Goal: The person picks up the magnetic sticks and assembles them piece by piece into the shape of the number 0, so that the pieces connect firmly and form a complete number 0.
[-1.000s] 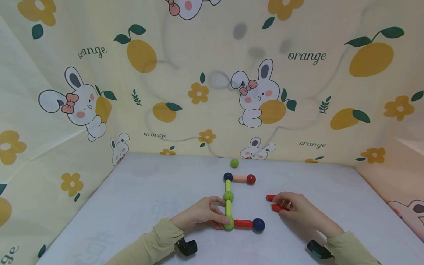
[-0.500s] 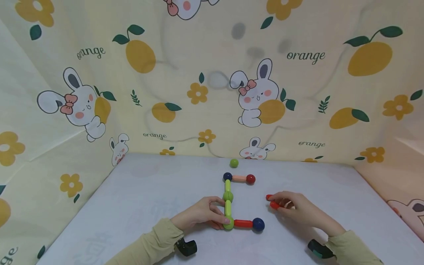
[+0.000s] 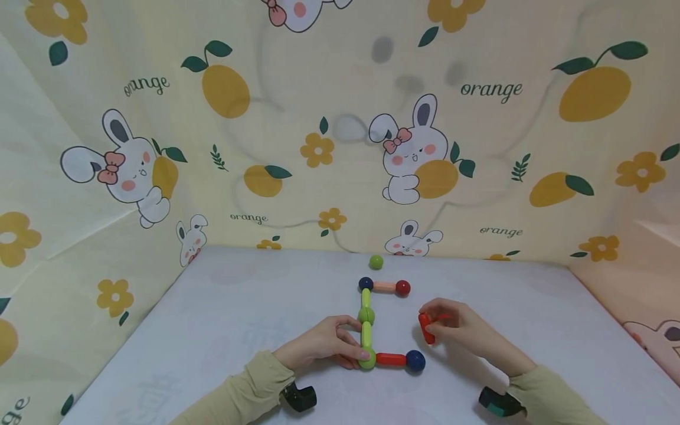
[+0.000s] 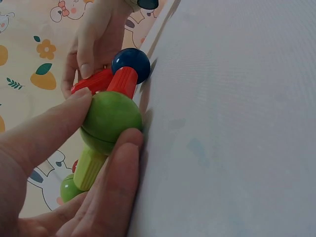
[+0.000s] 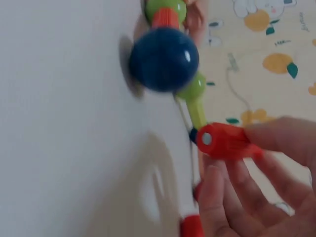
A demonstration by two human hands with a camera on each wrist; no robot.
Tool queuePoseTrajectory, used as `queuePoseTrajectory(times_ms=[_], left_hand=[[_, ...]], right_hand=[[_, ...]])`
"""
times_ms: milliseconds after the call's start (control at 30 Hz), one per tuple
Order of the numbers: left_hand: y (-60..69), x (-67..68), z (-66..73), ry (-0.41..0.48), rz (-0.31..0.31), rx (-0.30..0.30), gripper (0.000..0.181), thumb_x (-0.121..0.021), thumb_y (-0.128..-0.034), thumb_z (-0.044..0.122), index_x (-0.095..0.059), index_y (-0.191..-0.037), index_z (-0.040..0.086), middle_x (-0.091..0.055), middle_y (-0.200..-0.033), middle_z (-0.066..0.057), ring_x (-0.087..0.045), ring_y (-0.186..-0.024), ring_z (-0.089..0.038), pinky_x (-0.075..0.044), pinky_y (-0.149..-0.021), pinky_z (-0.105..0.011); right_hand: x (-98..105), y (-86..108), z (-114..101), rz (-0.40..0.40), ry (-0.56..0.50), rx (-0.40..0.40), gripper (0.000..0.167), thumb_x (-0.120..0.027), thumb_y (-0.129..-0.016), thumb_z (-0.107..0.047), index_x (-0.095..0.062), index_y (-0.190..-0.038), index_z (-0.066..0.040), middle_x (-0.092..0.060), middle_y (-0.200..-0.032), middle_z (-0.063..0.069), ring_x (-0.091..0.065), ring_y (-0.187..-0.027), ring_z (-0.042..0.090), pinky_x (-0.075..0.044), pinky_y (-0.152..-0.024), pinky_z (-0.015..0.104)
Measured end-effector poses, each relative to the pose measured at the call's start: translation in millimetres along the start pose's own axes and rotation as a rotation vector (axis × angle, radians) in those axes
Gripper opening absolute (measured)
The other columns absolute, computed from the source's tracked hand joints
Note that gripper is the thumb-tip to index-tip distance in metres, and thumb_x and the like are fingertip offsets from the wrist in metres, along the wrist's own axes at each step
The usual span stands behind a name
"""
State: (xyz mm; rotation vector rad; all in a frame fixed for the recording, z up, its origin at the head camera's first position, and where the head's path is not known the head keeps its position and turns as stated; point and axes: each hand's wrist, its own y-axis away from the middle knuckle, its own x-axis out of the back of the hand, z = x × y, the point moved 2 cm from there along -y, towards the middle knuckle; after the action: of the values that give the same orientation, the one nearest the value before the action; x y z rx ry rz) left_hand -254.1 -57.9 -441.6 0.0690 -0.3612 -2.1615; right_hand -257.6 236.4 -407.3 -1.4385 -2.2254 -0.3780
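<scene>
My left hand [image 3: 329, 342] pinches a green ball [image 4: 111, 118] at the near corner of a magnetic stick-and-ball figure. From that ball a red stick [image 3: 390, 359] runs right to a dark blue ball [image 3: 415, 360]. Two yellow-green sticks [image 3: 366, 334] and a middle green ball [image 3: 366, 316] lead away to a far dark blue ball [image 3: 365, 284]. A peach stick [image 3: 384, 287] joins that one to a red ball [image 3: 403, 288]. My right hand [image 3: 459, 324] pinches a red magnetic stick [image 5: 227, 140] above the table, right of the figure. More red shows behind its fingers, partly hidden.
A loose green ball [image 3: 376, 261] lies near the back edge of the white table [image 3: 255, 301]. Patterned cloth [image 3: 297, 195] rises behind the table and along both sides.
My right hand has moved left towards the figure. The front red stick has turned from pointing sideways to pointing nearly towards me. My left hand has stayed on the green ball.
</scene>
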Motion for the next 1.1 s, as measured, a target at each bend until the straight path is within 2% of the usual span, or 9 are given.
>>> queuePoseTrajectory(times_ms=[200,333,467,833,1100], left_hand=[[-1.3,0.1,-1.9,-0.002,0.004,0.002,0.050,-0.080,-0.0787,0.011,-0.054,-0.121,0.007,-0.071,-0.088,-0.011,-0.068,-0.066,-0.020,-0.058,-0.062,-0.031],[-2.1,0.6,-3.0,0.000,0.002,0.003,0.049,-0.080,-0.0786,0.011,-0.054,-0.120,0.007,-0.071,-0.088,-0.012,-0.068,-0.066,-0.020,-0.058,-0.062,-0.031],[-2.9,0.9,-3.8,0.000,0.003,0.000,0.050,-0.080,-0.0787,0.011,-0.053,-0.121,0.007,-0.071,-0.088,-0.012,-0.068,-0.066,-0.021,-0.058,-0.062,-0.031],[-3.1,0.3,-3.3,-0.002,0.006,0.001,0.050,-0.080,-0.0787,0.011,-0.053,-0.121,0.007,-0.071,-0.088,-0.011,-0.068,-0.067,-0.021,-0.058,-0.062,-0.032],[-3.8,1.1,-4.3,0.005,0.006,0.000,0.050,-0.080,-0.0786,0.011,-0.053,-0.121,0.007,-0.071,-0.088,-0.012,-0.068,-0.067,-0.021,-0.058,-0.062,-0.031]], right_hand=[[-13,-5.5,3,0.068,-0.196,-0.191,0.043,-0.068,-0.090,-0.017,-0.051,-0.125,0.002,-0.061,-0.103,0.011,-0.057,-0.093,0.024,-0.055,-0.076,0.034],[-19,-8.2,9,0.054,-0.260,-0.248,0.048,-0.069,-0.089,-0.021,-0.049,-0.125,0.003,-0.062,-0.101,0.011,-0.061,-0.089,0.023,-0.056,-0.078,0.033],[-23,-10.5,11,0.037,-0.269,-0.273,0.049,-0.070,-0.089,-0.024,-0.050,-0.124,0.002,-0.063,-0.100,0.010,-0.062,-0.087,0.023,-0.056,-0.077,0.033],[-29,-10.9,9,0.010,-0.247,-0.311,0.041,-0.069,-0.089,-0.018,-0.053,-0.120,0.003,-0.062,-0.095,0.010,-0.062,-0.083,0.022,-0.055,-0.075,0.032],[-26,-10.7,10,-0.010,-0.232,-0.271,0.039,-0.066,-0.091,-0.018,-0.054,-0.121,0.005,-0.063,-0.097,0.009,-0.062,-0.084,0.023,-0.055,-0.075,0.033]])
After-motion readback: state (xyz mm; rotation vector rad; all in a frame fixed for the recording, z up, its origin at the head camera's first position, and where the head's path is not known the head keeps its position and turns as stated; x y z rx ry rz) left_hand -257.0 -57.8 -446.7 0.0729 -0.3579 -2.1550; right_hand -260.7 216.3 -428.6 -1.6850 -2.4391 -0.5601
